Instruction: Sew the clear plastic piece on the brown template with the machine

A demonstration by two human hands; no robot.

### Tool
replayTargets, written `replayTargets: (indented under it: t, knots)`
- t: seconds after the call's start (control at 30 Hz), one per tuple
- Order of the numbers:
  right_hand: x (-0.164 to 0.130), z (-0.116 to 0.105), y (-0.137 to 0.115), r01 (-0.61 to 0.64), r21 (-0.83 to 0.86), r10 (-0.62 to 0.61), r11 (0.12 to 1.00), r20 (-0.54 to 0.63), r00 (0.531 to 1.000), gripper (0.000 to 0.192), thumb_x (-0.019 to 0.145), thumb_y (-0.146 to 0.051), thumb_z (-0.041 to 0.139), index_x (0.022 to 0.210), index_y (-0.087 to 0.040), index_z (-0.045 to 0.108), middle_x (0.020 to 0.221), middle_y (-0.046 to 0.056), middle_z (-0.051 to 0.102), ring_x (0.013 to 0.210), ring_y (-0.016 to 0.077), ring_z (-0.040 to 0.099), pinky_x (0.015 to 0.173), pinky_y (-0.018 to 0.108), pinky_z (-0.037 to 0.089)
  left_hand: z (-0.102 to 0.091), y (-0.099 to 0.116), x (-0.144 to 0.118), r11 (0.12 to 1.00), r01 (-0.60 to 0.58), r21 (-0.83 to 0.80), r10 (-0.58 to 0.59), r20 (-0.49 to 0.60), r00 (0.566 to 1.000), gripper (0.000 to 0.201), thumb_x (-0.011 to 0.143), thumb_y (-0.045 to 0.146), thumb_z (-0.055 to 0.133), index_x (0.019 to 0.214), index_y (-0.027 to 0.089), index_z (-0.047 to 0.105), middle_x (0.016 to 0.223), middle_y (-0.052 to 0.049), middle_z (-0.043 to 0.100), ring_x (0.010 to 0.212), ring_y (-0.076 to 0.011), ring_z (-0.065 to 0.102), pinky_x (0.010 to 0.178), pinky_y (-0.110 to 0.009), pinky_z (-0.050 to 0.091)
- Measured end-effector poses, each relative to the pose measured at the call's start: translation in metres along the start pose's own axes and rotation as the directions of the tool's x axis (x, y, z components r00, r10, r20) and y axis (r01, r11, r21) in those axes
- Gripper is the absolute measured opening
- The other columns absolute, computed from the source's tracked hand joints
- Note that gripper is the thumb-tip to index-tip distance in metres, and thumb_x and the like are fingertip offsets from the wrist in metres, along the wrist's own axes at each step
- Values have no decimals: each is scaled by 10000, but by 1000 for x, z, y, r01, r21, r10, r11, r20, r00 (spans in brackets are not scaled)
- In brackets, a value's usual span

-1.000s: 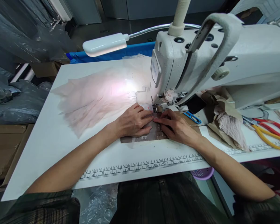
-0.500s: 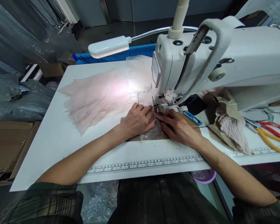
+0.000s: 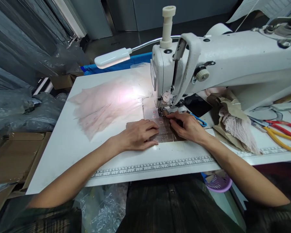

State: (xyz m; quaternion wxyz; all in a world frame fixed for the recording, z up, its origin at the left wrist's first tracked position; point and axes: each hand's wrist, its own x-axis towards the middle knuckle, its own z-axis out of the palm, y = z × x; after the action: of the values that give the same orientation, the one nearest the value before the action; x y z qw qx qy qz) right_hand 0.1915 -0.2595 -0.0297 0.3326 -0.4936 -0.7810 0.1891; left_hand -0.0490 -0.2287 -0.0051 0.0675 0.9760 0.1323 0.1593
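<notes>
My left hand (image 3: 140, 134) lies palm down with its fingers stretched out over the left front of the clear-covered bed plate (image 3: 163, 134). Just right of the presser foot (image 3: 163, 112) of a white sewing machine (image 3: 163, 68) is my right hand (image 3: 188, 127). Its index finger reaches toward the foot, with a gap below it to the other fingers. Whether any cloth lies under that fingertip is too small to tell. Sheer pale pink fabric (image 3: 104, 106) spreads over the white table to the left, apart from both hands.
A lit lamp (image 3: 113, 58) hangs over the fabric. Right of the machine's needle end lie a blue-handled tool (image 3: 200, 120), a dark phone-like slab (image 3: 197, 105), brown paper (image 3: 228, 129) with pink ruffled cloth, and scissors (image 3: 278, 131). A printed ruler (image 3: 155, 167) runs along the front edge.
My left hand has drawn back from the presser foot toward the front left, uncovering the bed plate. My right hand stays beside the foot. The whole view has shifted slightly.
</notes>
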Motion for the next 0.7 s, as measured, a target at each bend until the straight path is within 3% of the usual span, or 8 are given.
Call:
replayTargets:
  t: [0.07,0.13,0.3,0.37,0.43,0.5,0.6,0.7]
  knots:
    - [0,2,0,12,4,-12,1000,-17,1000,232,872,-146,504,1013,-122,686,884,84,664,761,182,611,717,306,491,10,1,-1,999,30,-25,-32,-75,997,184,966,255,489,938,136,626,1010,-107,678,891,-191,638,780,-352,551]
    - [0,2,0,15,10,-15,1000,-32,999,206,861,-131,502,961,-126,681,870,80,658,757,178,606,717,301,492,16,0,2,985,146,-97,-161,-171,972,192,978,214,448,895,139,603,909,-79,684,784,-156,631,675,-293,539]
    - [-3,1,-4,117,-9,-115,993,82,990,221,895,-151,492,1038,-159,659,948,83,628,826,199,598,769,336,498,14,0,8,791,475,-385,-598,-323,734,167,972,274,477,884,156,555,702,-2,629,551,-94,521,505,-215,421]
    - [-4,2,-5,204,-34,-196,978,165,967,300,913,-176,486,1174,-168,634,1015,107,608,886,227,585,807,374,498,13,1,9,764,482,-428,-629,-332,703,152,964,270,480,886,165,558,727,-7,636,604,-102,557,543,-223,447]
    - [-5,4,-6,271,-67,-252,960,212,944,376,910,-171,477,1264,-168,603,1063,131,587,955,256,561,847,411,491,14,2,8,803,435,-407,-580,-371,725,133,943,252,499,854,170,556,823,-34,659,713,-122,611,603,-244,487]
    - [-6,4,-5,295,-87,-267,951,242,933,384,896,-156,471,1248,-182,623,1061,131,575,979,265,541,864,429,485,17,3,8,871,340,-356,-470,-395,790,116,911,218,529,808,168,545,934,-67,670,822,-143,644,663,-266,521]
    - [-6,0,-4,274,-51,-248,960,286,925,350,876,-142,481,1160,-213,674,1043,115,566,979,252,539,876,420,485,21,5,6,948,200,-248,-278,-335,900,82,863,142,550,783,155,542,946,-82,676,845,-155,660,663,-261,538]
    - [-5,-6,-3,250,14,-241,968,321,916,338,868,-143,503,1137,-225,692,1074,114,561,1010,243,549,909,407,481,23,6,5,991,125,-56,-135,-250,959,74,831,85,527,797,139,564,877,-76,686,808,-175,659,668,-291,544]
